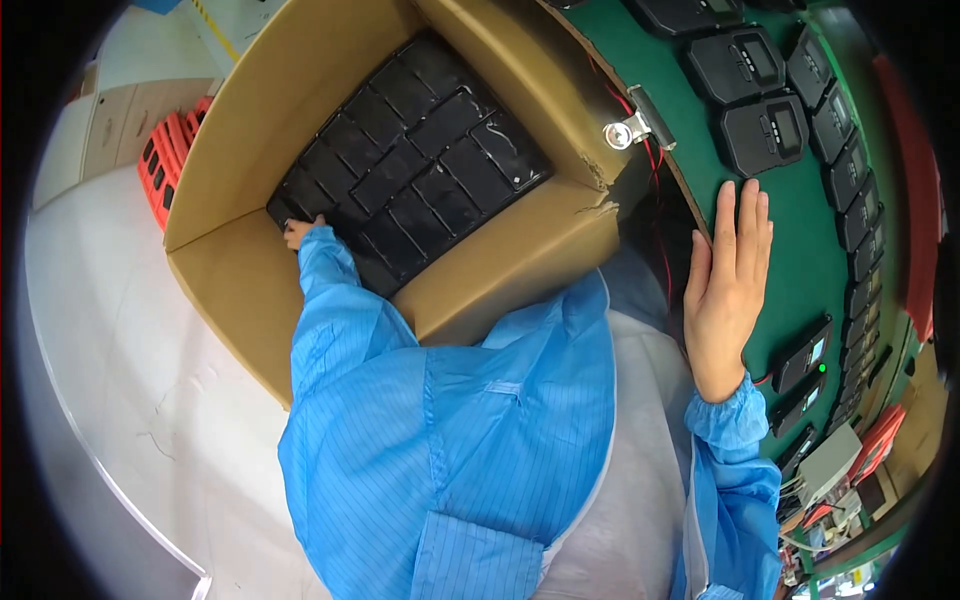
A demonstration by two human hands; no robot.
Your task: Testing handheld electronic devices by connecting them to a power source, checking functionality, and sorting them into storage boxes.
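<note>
A deep cardboard box [510, 255] stands open on my left. Inside it lies a shiny black moulded plastic tray [385, 180], divided into several rectangular sections. My left hand [300, 232] reaches down into the box, its fingers curled at the tray's left corner; the sleeve and the small size hide part of the grip. On the right, my right hand [728, 285] rests flat with fingers stretched out at the edge of the green tabletop [660, 50], holding nothing. Just beyond its fingertips sits a black device with a small screen [763, 134].
More black devices [855, 215] line the right side of the tabletop. A metal clamp [640, 122] grips the table edge, with red wires [658, 210] hanging below. Red-orange crates [170, 160] stand on the floor beyond the box. A grey unit [828, 465] sits at the lower right.
</note>
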